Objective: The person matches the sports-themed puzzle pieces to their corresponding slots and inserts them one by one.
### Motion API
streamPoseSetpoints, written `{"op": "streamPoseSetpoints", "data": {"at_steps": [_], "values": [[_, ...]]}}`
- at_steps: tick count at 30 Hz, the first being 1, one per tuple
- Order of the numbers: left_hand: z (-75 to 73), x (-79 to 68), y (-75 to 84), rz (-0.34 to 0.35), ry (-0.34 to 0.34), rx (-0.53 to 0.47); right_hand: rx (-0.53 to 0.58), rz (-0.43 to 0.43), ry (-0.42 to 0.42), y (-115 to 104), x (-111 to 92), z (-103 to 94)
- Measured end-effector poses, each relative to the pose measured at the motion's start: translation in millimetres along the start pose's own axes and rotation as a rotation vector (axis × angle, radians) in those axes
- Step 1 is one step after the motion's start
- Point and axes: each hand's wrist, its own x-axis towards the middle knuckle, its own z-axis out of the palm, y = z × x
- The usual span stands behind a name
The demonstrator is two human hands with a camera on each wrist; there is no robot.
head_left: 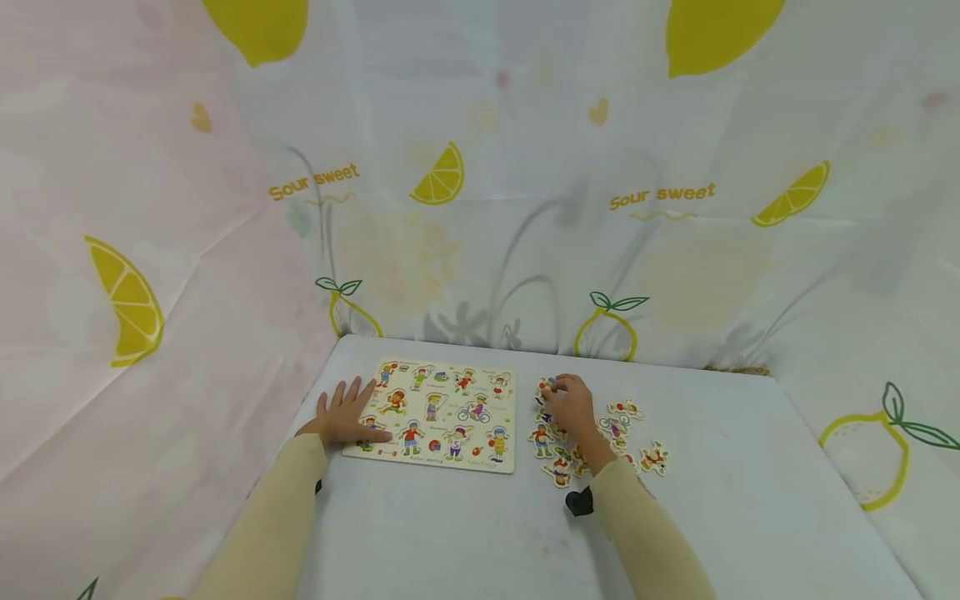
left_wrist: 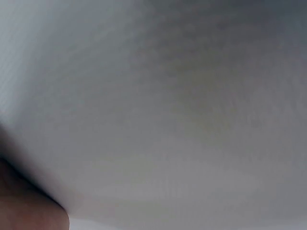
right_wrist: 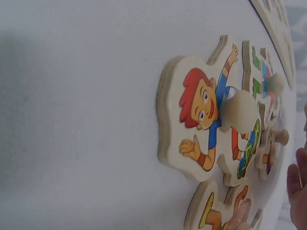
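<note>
My left hand (head_left: 345,416) lies spread on the puzzle board (head_left: 450,423) at its left edge. Right of it, my right hand (head_left: 573,407) is at the loose knobbed pieces (head_left: 542,439); whether it grips one, I cannot tell.

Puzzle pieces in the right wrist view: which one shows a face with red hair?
The piece with blue sleeves and spread arms; the other pieces here show no clear face.
</note>
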Motion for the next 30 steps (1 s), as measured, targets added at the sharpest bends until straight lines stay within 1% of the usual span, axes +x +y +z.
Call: {"op": "streamPoseSetpoints", "data": {"at_steps": [4,7,13,16,17,20,25,30], "values": [[-2.6,1.2,2.6,0.006,0.0,-0.003,0.093,0.07,-0.016,-8.1,-1.6,-0.6],[-3.5,-0.2,6.1,0.01,0.0,-0.005,0.114,0.11,-0.024,-13.3,-4.8,-0.6],[-4.0,-6.4,8.2,0.01,0.008,-0.014,0.147,0.08,-0.035,-16.8,-12.3,6.1],[-6.1,-11.1,8.4,0.006,0.013,-0.017,0.205,0.067,-0.062,-20.9,-15.6,9.9],[-6.8,-12.5,8.3,0.007,0.015,-0.015,0.222,0.051,-0.072,-22.2,-16.7,11.3],[-8.6,-15.8,8.9,0.014,0.025,-0.024,0.251,0.034,-0.1,-26.1,-20.0,15.4],[-9.3,-16.5,12.0,0.011,0.018,-0.033,0.225,0.028,-0.103,-26.3,-25.7,23.1],[-7.1,-13.3,10.6,0.005,0.012,-0.029,0.2,-0.043,-0.11,-26.2,-34.1,32.7]]}}
